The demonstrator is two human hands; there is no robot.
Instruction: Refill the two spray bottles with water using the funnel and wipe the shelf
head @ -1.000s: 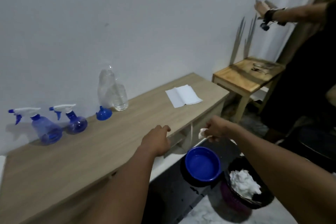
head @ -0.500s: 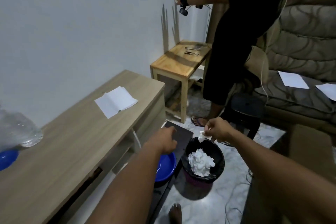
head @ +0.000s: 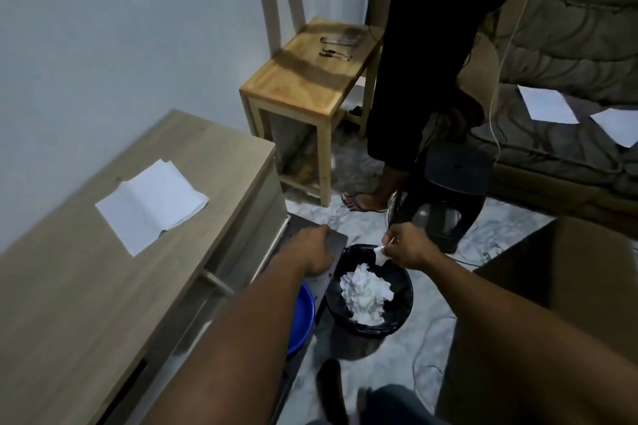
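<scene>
Your view has tipped further down and to the right than half a second ago. Less of the long pale wood-grain shelf now shows along the left, while the grey quilted sofa fills the upper right. The standing person in black clothing is now cut off by the top edge (only torso, legs and a sandalled foot show). That person stands just beside the small light wooden side table.

The round black waste bin has come nearer the middle of the view. It stands on the marbled floor with a heap of crumpled white tissues inside. Left of it, the round blue plastic basin is hidden behind your left forearm more than before. The folded white paper sheet lies on the shelf top where it was.

Your left hand still hovers over the dark flat board beside the bin, with its fingers loosely curled under and nothing in its hold. Your right hand keeps thumb and fingertips pinched on the small white tissue wad. The wad hangs over the bin's far rim, above the heap; whether it touches the rim you cannot tell.
</scene>
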